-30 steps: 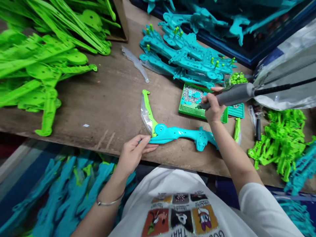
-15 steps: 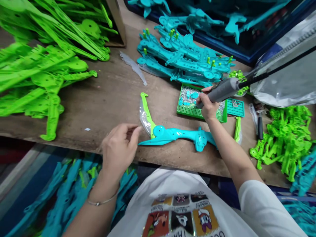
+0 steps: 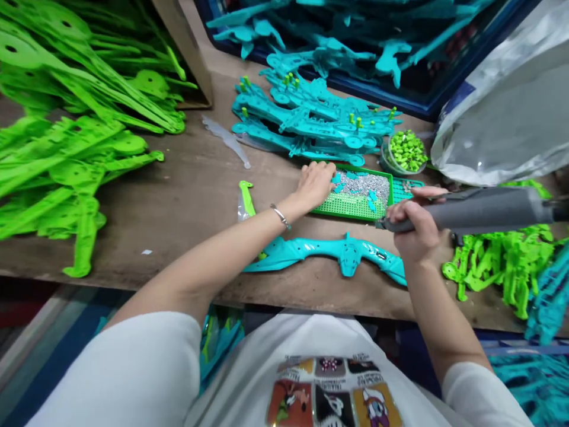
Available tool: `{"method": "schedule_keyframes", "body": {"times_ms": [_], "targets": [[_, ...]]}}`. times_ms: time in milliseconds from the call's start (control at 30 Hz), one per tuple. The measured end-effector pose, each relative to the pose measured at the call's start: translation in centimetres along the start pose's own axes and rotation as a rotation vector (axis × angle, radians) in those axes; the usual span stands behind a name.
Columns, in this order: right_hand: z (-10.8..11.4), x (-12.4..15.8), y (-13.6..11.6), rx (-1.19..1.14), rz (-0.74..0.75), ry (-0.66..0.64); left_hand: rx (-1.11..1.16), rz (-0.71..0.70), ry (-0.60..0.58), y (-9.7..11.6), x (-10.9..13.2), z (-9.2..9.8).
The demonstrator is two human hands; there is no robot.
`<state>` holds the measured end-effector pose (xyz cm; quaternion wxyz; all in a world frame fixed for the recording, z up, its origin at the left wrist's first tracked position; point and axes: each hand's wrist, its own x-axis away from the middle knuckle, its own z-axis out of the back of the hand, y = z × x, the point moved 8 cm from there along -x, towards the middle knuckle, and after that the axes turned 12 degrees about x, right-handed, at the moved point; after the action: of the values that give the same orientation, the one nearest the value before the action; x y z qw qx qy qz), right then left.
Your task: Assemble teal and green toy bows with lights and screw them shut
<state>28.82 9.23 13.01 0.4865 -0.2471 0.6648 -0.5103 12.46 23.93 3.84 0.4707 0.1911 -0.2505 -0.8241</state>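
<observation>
My left hand [image 3: 316, 182] reaches over the left end of a green tray [image 3: 351, 212], fingers bent down close together. Whatever they pinch is hidden. Inside the tray are many small silver screws [image 3: 371, 184] and small teal plastic pieces [image 3: 372, 200]. A grey electric screwdriver [image 3: 484, 210] is in my right hand [image 3: 420, 228], its tip near the tray's right front corner. Below both hands lies a teal bow-shaped plastic part [image 3: 349, 255]. A green arm [image 3: 246, 197] with a clear piece beside it stands out from its left end, partly behind my left forearm.
Teal parts with green pegs [image 3: 306, 112] are piled behind the tray. A cup of small green pieces [image 3: 406, 151] stands at its back right. Green parts [image 3: 75, 190] heap at left, others [image 3: 502, 261] at right. A clear jagged strip [image 3: 226, 139] lies behind.
My left hand has gone from beside the bow-shaped part to the tray. My right hand has drawn the screwdriver back from the tray, rightwards and towards me.
</observation>
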Motion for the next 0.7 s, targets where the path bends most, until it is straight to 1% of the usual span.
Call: {"method": "schedule_keyframes", "body": {"times_ms": [100,200,267,300,333,400,467,533,567,633,700], "targets": [[3.3,1.2,-0.9,0.063,0.017,0.059,0.001,-0.003,-0.024,-0.6,-0.7,-0.9],[5.9,1.8,-1.6,0.094,0.03,0.135,0.046,-0.029,-0.01,-0.5,-0.7,-0.6],[6.9,2.1,-1.6,0.107,0.015,0.16,0.101,-0.059,-0.004,0.9,0.1,-0.3],[7.2,2.2,-1.5,0.112,0.005,0.152,0.133,-0.079,-0.014,2.1,0.8,-0.2],[7.4,2.3,-1.3,0.115,-0.003,0.137,0.164,-0.103,-0.05,3.6,1.7,-0.5],[7.7,2.6,-0.8,0.12,-0.012,0.113,0.215,-0.146,-0.199,6.9,3.9,-2.2],[8.0,2.9,-0.2,0.147,-0.031,0.097,0.26,-0.188,-0.365,10.2,6.2,-4.5],[8.4,3.3,0.3,0.185,-0.054,0.097,0.305,-0.211,-0.474,12.4,7.8,-6.7],[8.6,3.5,0.5,0.202,-0.065,0.097,0.317,-0.211,-0.511,13.1,8.3,-7.7],[8.9,4.0,0.7,0.219,-0.082,0.086,0.314,-0.2,-0.554,13.7,8.7,-9.1],[9.0,4.6,1.0,0.212,-0.097,0.066,0.279,-0.184,-0.559,13.7,8.8,-9.9]]}}
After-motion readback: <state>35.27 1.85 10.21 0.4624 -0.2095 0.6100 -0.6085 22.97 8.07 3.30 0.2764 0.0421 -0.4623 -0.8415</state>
